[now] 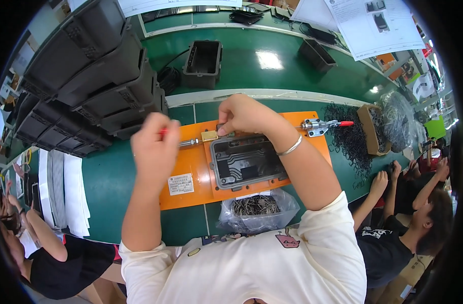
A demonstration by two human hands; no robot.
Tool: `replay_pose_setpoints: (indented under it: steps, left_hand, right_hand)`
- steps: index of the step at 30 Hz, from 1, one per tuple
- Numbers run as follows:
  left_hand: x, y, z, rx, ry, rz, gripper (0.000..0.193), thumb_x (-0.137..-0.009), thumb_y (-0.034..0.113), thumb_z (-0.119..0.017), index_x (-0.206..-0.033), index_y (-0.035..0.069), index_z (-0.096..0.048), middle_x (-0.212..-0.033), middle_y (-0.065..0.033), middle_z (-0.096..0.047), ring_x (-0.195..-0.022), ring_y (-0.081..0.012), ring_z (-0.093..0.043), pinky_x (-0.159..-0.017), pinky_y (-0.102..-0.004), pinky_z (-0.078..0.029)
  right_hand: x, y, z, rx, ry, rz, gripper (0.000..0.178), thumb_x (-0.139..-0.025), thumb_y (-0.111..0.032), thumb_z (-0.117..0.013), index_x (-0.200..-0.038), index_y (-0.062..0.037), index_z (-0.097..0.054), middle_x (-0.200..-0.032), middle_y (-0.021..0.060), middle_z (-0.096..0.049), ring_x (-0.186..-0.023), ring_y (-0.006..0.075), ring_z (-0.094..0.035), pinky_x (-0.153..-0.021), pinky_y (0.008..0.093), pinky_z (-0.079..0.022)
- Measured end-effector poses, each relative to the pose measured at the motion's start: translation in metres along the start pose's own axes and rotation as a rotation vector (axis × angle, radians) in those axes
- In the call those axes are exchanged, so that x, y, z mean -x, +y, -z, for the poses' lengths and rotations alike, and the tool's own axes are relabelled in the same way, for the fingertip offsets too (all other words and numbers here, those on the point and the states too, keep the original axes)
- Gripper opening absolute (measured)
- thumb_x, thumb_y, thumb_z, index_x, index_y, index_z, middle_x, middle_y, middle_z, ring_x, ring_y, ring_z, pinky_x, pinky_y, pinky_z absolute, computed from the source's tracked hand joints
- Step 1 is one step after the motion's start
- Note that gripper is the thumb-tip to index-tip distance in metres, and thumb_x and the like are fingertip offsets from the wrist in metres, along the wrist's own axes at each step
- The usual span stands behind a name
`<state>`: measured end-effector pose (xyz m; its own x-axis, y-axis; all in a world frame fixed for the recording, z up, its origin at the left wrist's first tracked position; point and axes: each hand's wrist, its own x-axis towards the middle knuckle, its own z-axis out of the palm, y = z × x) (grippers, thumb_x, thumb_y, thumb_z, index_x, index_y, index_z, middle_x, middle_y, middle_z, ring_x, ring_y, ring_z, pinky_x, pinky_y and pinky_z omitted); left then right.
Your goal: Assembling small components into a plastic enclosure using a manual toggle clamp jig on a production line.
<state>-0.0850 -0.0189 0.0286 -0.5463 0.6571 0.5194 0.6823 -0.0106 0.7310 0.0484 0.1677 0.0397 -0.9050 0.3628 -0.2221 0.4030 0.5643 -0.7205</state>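
My left hand (155, 144) is closed round the red handle (163, 131) of a toggle clamp, whose metal rod (189, 143) points right at a small brass block (209, 136). Beside that block, my right hand (244, 116) has its thumb and fingers pinched together; what they hold, if anything, is mostly hidden. Both hands are over an orange fixture plate (312, 147). A dark grey plastic housing (249, 169) lies in it, open side up. At the plate's right end sits a second toggle clamp (315, 126) with a red-tipped handle.
Near me is a plastic bag of screws (254, 205). Black rings (343, 137) lie heaped to the right by a cardboard box (369, 129). Grey bins (105, 76) are stacked at left; another housing (203, 63) stands behind the fixture. Co-workers (409, 233) sit on both sides.
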Motion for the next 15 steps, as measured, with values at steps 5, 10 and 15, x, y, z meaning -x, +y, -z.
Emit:
replay_pose_setpoints:
  steps: [5, 10, 15]
  left_hand:
    - [0.005, -0.058, 0.086, 0.288, 0.654, 0.135, 0.011, -0.093, 0.013, -0.055, -0.099, 0.003, -0.053, -0.083, -0.0073, -0.058, -0.079, -0.015, -0.058, -0.074, -0.0263, -0.046]
    - [0.065, -0.076, 0.102, -0.13, 0.801, 0.198, 0.011, -0.091, 0.012, -0.061, -0.096, 0.004, -0.054, -0.09, -0.005, -0.051, -0.083, -0.0148, -0.049, -0.074, -0.0268, -0.042]
    - [0.067, 0.009, 0.004, -0.012, -0.102, 0.028, 0.024, -0.079, 0.015, -0.071, -0.071, 0.003, -0.052, -0.072, -0.0085, -0.051, -0.064, -0.0214, -0.05, -0.057, -0.0323, -0.04]
  right_hand:
    - [0.039, 0.002, 0.014, -0.316, 0.205, -0.136, 0.019, -0.076, -0.013, -0.076, -0.079, 0.001, -0.064, -0.066, 0.0043, -0.062, -0.059, 0.0128, -0.059, -0.056, 0.0258, -0.048]
    - [0.121, 0.042, 0.012, -0.112, 0.552, -0.125, 0.023, -0.077, -0.014, -0.078, -0.082, -0.0009, -0.06, -0.066, -0.0035, -0.053, -0.061, 0.0038, -0.048, -0.053, 0.02, -0.04]
    - [0.154, 0.053, -0.028, 0.013, 0.657, -0.247, 0.041, -0.067, -0.013, -0.084, -0.089, -0.0024, -0.051, -0.061, 0.0002, -0.048, -0.055, 0.0072, -0.043, -0.049, 0.0235, -0.038]
